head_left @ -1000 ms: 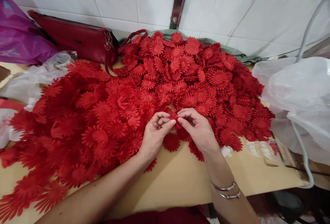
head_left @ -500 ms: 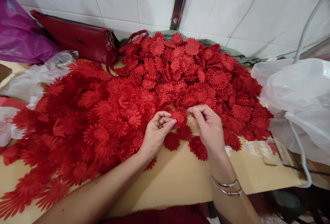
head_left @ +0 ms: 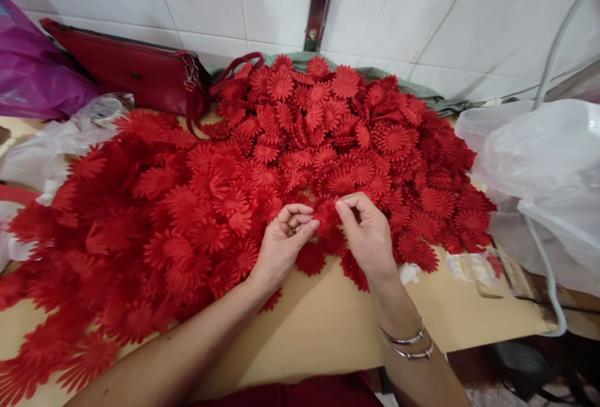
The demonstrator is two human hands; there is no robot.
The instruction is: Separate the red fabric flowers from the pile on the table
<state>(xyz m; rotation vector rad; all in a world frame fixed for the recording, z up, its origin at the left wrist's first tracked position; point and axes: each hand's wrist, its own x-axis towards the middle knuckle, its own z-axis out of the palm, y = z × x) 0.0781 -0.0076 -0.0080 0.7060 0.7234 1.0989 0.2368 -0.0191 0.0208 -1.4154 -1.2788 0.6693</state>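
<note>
Red petalled fabric flowers (head_left: 323, 119) lie heaped over the table. Between my hands is one red flower (head_left: 327, 214), slightly blurred. My left hand (head_left: 287, 238) pinches its left edge between thumb and fingers. My right hand (head_left: 368, 232) is closed in a pinch at the flower's right side; what its fingertips hold, if anything, is too small to make out. Looser, larger-petalled red flowers (head_left: 182, 257) spread to the left of my left hand. Two metal bangles sit on my right wrist.
A dark red handbag (head_left: 126, 72) leans on the tiled wall, beside a purple bag (head_left: 37, 63). White plastic bags (head_left: 539, 163) and a grey cable (head_left: 546, 269) are at the right. The wooden table's (head_left: 300, 332) front edge lies below my hands.
My right hand has moved left, closer to my left hand and the flower. My left hand keeps its pinch. The view has shifted slightly.
</note>
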